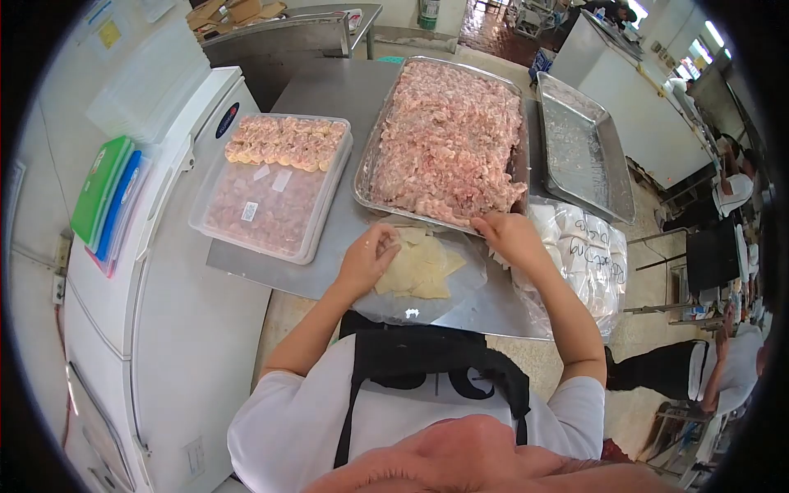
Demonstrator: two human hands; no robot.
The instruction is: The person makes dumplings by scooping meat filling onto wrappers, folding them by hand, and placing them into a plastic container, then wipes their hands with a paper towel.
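Observation:
Ground meat (448,135) fills a large metal tray (359,182) on the steel table. Below the tray, thin pale yellow wrapper sheets (423,267) lie in a loose pile on clear plastic. My left hand (370,256) is at the pile's left edge, fingers curled together; what they hold, if anything, is too small to tell. At the tray's lower right edge is my right hand (509,238), its fingers pinched beside the meat; their contents cannot be made out. A plastic container (316,238) to the left holds rows of filled pieces (283,141) above a part under a translucent sheet.
An empty metal tray (575,152) lies at the right. Plastic-wrapped white packages (579,255) sit below it. A white freezer (193,329) stands left, with coloured lids (103,193) beyond. Several people are at the far right, one person (731,370) nearest.

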